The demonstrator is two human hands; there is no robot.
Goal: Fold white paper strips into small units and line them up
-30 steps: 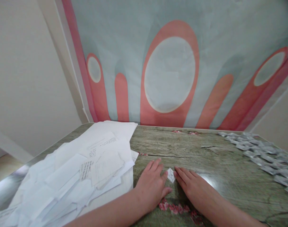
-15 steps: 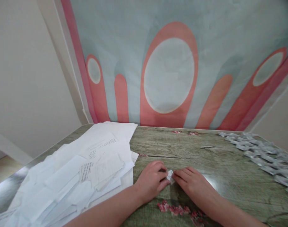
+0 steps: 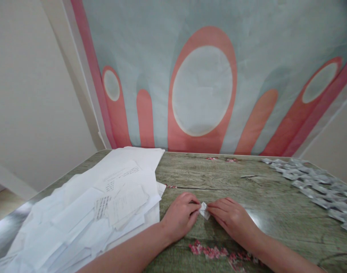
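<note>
Between my two hands is a small folded piece of white paper (image 3: 204, 211), held just over the table. My left hand (image 3: 182, 213) pinches its left side between thumb and fingers. On its right side the fingers of my right hand (image 3: 229, 216) are closed, with the thumb mostly hidden beneath them. Creases show on the paper, but its exact folded shape is too small to make out.
A wide heap of white paper sheets and slips (image 3: 76, 216), some printed, covers the table's left side. Rows of small folded paper pieces (image 3: 313, 182) lie at the right. The wood-patterned table (image 3: 202, 174) meets a coloured wall covering (image 3: 202, 144) at the back.
My left thumb and fingers have shifted on the paper and now pinch its left edge, so more of it shows. The right hand has barely moved, and the view has shifted slightly.
</note>
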